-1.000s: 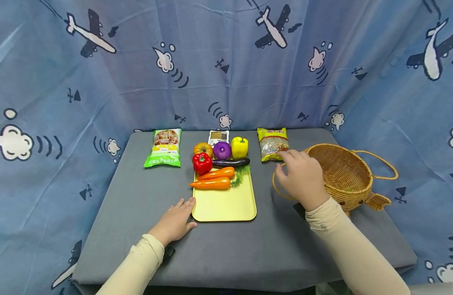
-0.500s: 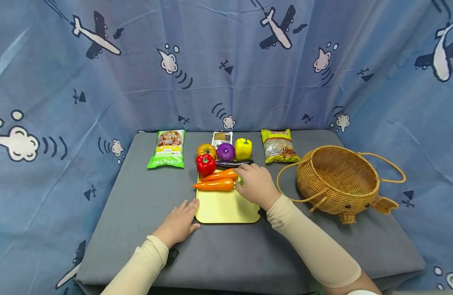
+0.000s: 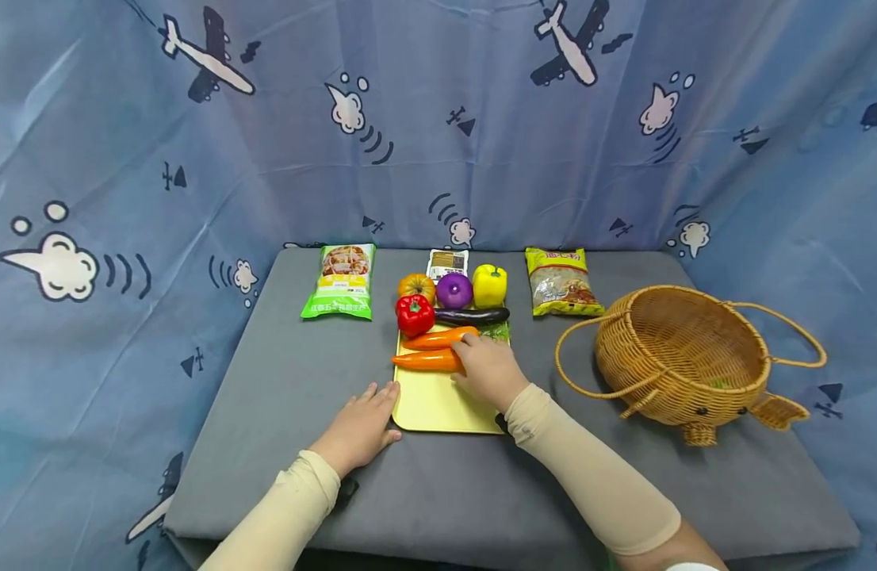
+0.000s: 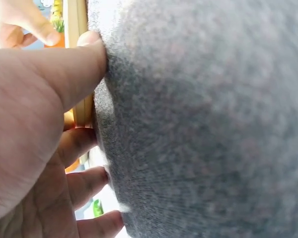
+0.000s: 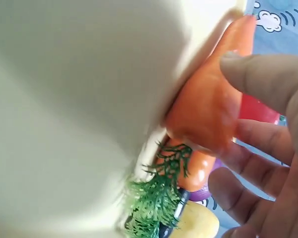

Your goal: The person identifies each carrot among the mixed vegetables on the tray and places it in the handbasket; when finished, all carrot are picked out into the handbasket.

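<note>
My right hand (image 3: 490,369) is at the thick end of the nearer orange carrot (image 3: 423,362), which lies on a yellow tray (image 3: 438,408). In the right wrist view, thumb and fingers curl round this carrot (image 5: 208,99), with its green leafy top (image 5: 156,203) hanging below. A second carrot (image 3: 434,340) lies just behind it. My left hand (image 3: 360,428) rests on the table with its fingers spread, touching the tray's left edge. Farther back are a dark eggplant (image 3: 474,316), a red pepper (image 3: 415,315), a purple round vegetable (image 3: 454,291), a yellow pepper (image 3: 489,286) and an orange pumpkin-like vegetable (image 3: 416,286).
A wicker basket (image 3: 684,349) with looped handles stands at the right, a bit of green inside. A green-and-white food bag (image 3: 341,281) lies at the back left, a yellow food bag (image 3: 563,282) at the back right. A small packet (image 3: 447,262) is behind the vegetables.
My right hand has come left from beside the basket to the tray and taken hold of the nearer carrot. My left hand stays at the tray's edge. The head view has shifted slightly.
</note>
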Demonstrator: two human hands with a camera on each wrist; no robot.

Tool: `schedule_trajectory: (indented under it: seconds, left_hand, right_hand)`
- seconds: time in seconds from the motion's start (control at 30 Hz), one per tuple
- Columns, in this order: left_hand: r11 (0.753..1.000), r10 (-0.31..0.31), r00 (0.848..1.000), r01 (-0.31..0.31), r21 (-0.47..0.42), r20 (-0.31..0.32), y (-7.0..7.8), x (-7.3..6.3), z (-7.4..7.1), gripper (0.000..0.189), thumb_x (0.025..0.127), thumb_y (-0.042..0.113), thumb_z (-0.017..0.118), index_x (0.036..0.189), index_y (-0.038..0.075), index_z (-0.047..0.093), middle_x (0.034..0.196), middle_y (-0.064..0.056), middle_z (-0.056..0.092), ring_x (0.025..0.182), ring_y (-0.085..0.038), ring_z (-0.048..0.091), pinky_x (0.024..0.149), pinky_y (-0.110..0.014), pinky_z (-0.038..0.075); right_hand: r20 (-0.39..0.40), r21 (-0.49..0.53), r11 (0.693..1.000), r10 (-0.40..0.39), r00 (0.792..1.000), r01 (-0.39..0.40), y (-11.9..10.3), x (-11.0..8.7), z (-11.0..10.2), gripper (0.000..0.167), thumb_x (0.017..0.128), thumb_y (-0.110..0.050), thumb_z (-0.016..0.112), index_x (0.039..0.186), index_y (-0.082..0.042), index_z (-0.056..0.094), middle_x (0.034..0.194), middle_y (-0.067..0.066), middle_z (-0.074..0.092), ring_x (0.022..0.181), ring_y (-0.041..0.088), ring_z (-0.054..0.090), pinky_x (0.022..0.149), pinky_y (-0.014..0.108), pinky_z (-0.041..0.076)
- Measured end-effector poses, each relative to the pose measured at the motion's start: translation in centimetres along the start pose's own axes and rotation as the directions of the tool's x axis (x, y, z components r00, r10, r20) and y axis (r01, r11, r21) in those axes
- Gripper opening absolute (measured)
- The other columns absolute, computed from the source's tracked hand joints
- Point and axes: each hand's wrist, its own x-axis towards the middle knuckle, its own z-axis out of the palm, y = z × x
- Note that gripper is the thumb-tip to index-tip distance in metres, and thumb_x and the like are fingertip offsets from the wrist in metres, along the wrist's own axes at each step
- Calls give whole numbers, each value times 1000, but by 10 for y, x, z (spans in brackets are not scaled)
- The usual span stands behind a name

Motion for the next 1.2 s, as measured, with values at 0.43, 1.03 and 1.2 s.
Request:
schedule_trajectory:
  seconds: [0.43,1.03,1.2]
  left_hand:
    - [1000,5,999,-4,27,-36,5,0,-20,85,102,39,74,167,2,34,167,-16,40,155,-43,33,120,-62,35]
    - [999,-1,1000,2,32,-20,5,1,-11,83,101,39,75,165,2,38,166,-15,44,153,-42,36,120,-61,37]
    - [1000,1,1000,0,27,-21,4,-3,-3,83,101,39,76,164,1,39,164,-15,46,152,-42,38,119,-61,38]
  right_hand:
    - [-26,-26,1000,14,1000,-14,-4,-11,-25,38,85,-50,89,85,-15,74,77,0,62,65,21,58,57,40,53]
    - [108,-9,993,115,987,-115,-19,-30,-24,34,84,-46,86,77,-16,72,60,-3,55,59,20,54,60,41,52]
    - [146,33,995,94,985,-99,-16,-35,-20,29,79,-40,85,69,-20,67,57,-6,53,56,18,51,55,37,46]
